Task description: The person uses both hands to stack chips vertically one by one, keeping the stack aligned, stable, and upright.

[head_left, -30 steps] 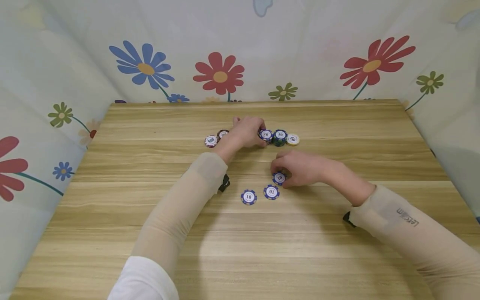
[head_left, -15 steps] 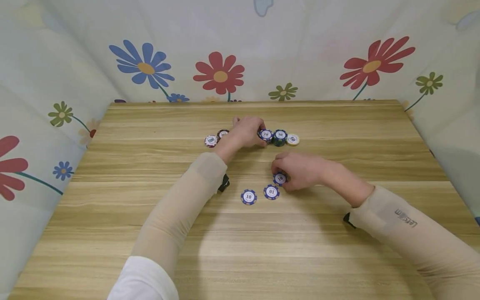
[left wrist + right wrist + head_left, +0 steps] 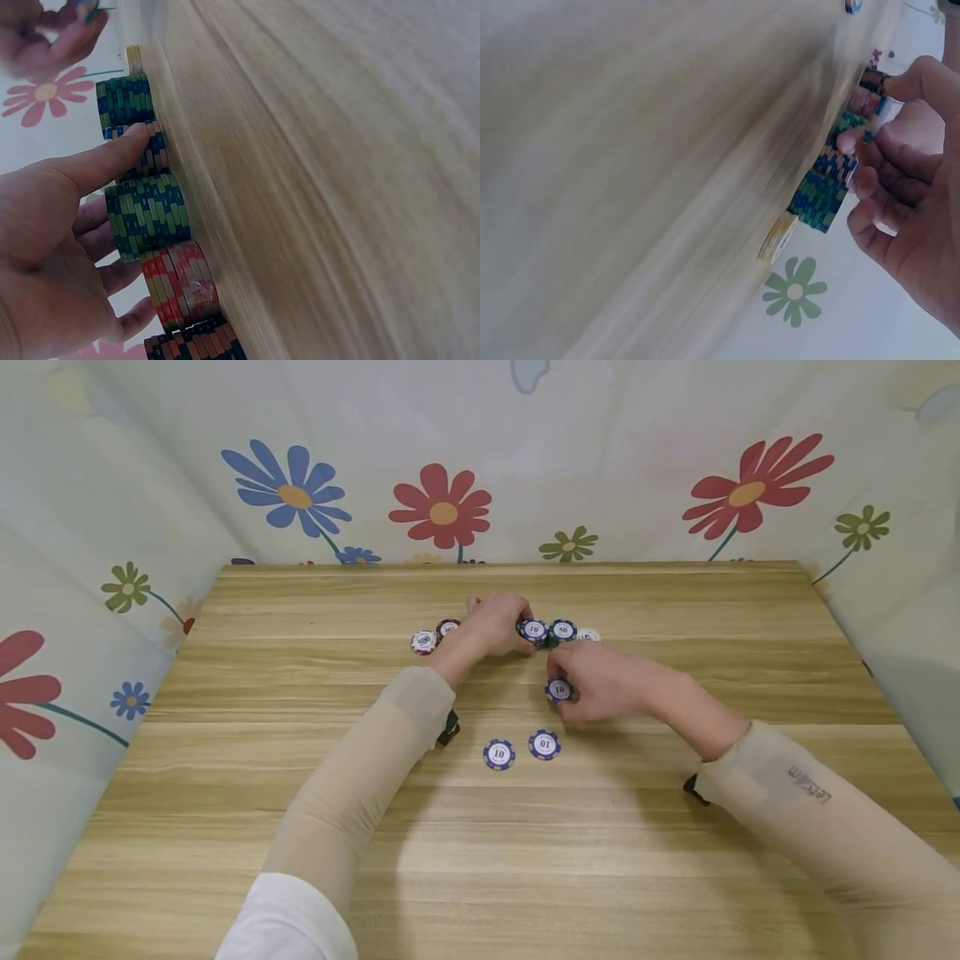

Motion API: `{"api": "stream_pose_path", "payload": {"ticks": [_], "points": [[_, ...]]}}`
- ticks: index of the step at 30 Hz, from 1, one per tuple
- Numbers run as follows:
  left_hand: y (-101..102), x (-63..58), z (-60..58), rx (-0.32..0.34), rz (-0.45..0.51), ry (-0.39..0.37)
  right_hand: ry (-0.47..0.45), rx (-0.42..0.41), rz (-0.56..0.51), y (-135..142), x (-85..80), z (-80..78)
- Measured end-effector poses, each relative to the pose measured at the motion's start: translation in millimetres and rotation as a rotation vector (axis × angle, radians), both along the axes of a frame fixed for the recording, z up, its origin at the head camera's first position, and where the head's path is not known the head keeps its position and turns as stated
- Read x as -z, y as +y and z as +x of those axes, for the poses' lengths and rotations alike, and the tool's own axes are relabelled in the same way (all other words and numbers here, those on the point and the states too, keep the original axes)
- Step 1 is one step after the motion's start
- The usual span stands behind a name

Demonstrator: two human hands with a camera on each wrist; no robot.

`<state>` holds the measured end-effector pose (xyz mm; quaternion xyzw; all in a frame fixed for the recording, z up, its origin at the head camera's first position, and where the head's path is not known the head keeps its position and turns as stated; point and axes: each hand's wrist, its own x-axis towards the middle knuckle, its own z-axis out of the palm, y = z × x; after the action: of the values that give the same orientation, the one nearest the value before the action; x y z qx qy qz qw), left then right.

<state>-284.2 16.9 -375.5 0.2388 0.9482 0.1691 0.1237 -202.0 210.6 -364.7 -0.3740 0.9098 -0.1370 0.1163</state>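
Observation:
My left hand [image 3: 491, 627] reaches over the row of poker chips at the back of the table. Its thumb and fingers grip the stack of blue-rimmed 10 chips [image 3: 534, 631]; the left wrist view shows the thumb against that stack's side [image 3: 156, 154]. Closer to me, my right hand [image 3: 611, 685] pinches a single blue-rimmed 10 poker chip [image 3: 559, 690] between thumb and fingers. In the right wrist view the pinched chip [image 3: 883, 112] is raised and tilted. Two more 10 chips, a left one [image 3: 499, 754] and a right one [image 3: 544, 745], lie flat and apart on the wood.
Beside the 10s stand a dark green 50 stack [image 3: 562, 630] and a short yellow-edged stack [image 3: 589, 635]. Left along the row come a green stack [image 3: 148, 215], a red one [image 3: 180, 285], a black-orange one [image 3: 196, 343] and 500 chips [image 3: 423, 642]. A flowered curtain [image 3: 600, 460] backs the table.
My right hand has picked up the 10 chip beside the two loose ones and moved it away from me, toward the row. The left hand stays at its stack.

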Motion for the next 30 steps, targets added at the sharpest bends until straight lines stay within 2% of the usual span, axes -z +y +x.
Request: {"api": "stream_pose_path", "payload": {"ticks": [12,19,24,30], "points": [[-2,-1.5,0.5,0.009,0.004,-0.009,0.137,0.125,-0.109,2,-3.6,-25.7],[-1,0.1,-0.3,0.006,0.015,-0.004,0.208,0.202,-0.08,-4,-3.1,-40.5],[-1,1.1,-0.9,0.005,0.007,0.002,0.212,0.229,-0.065,-8,1.8,-49.6],[-2,1.6,-2.5,0.013,-0.004,-0.001,0.209,0.218,-0.059,-13,6.0,-56.3]]}}
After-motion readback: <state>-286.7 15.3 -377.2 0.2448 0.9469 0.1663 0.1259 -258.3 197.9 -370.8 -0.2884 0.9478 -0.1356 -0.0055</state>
